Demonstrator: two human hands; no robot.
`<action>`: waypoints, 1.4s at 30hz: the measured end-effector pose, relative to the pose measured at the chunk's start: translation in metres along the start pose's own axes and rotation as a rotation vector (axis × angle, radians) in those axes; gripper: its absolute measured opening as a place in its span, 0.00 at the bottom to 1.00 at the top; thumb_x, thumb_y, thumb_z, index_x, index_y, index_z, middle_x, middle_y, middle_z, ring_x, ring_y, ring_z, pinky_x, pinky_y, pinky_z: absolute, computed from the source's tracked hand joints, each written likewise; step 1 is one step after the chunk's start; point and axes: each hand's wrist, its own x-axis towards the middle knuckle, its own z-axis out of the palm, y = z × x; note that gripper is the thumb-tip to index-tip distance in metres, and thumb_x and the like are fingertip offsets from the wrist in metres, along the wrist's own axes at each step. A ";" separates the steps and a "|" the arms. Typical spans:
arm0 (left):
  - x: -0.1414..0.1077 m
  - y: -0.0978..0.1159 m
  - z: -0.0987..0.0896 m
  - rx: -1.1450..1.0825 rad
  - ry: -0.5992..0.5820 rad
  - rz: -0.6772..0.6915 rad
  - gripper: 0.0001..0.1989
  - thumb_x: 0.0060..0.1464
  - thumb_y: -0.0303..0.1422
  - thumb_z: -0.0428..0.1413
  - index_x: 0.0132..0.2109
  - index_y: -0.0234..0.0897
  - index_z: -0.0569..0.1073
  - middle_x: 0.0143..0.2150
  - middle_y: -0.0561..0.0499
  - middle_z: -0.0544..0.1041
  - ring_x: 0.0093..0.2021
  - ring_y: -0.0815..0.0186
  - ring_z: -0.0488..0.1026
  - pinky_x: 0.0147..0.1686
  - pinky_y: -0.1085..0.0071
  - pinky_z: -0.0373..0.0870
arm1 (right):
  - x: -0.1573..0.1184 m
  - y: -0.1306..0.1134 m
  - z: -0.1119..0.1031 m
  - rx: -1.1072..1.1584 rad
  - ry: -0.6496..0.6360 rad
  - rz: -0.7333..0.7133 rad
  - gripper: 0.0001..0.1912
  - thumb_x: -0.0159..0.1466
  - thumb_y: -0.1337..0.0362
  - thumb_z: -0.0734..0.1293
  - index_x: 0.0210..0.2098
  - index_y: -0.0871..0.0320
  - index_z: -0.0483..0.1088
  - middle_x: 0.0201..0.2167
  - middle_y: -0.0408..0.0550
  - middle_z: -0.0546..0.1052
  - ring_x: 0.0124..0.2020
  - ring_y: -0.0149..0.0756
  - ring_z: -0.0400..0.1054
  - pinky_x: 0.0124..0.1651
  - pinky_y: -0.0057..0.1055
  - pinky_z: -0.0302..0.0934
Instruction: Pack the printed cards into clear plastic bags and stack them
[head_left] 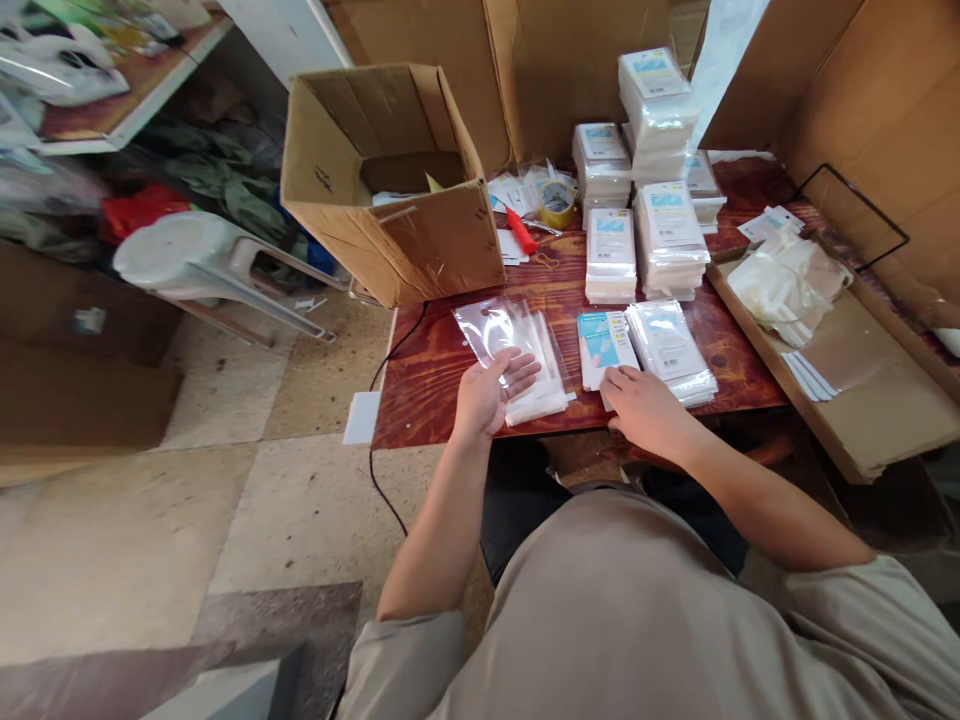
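On the red-brown table, a pile of clear plastic bags (pixel 551 385) lies under and beside my left hand (pixel 491 392). That hand is open, palm turned partly up and fingers stretched over the plastic; one bag slants out past the thumb to the upper left. My right hand (pixel 645 405) bends its fingers over the near edge of a blue-and-white printed card (pixel 606 342) on a small stack, with the thumb low at the edge. Against the right side of the cards lies a pile of bagged cards (pixel 670 345).
Tall stacks of bagged cards (pixel 671 230) stand behind. An open cardboard box (pixel 442 240) sits at the back left, with yellow tape (pixel 556 203) and a red-handled tool (pixel 520 230) beside it. At right is a shallow carton (pixel 870 420); a white stool (pixel 176 255) stands left.
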 end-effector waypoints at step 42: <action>-0.058 -0.055 0.053 -0.170 -0.064 0.142 0.27 0.48 0.41 0.76 0.53 0.36 0.82 0.54 0.43 0.85 0.52 0.54 0.84 0.50 0.62 0.83 | 0.019 -0.032 0.043 1.626 0.513 0.372 0.28 0.58 0.41 0.77 0.44 0.56 0.76 0.36 0.48 0.80 0.33 0.39 0.74 0.37 0.36 0.73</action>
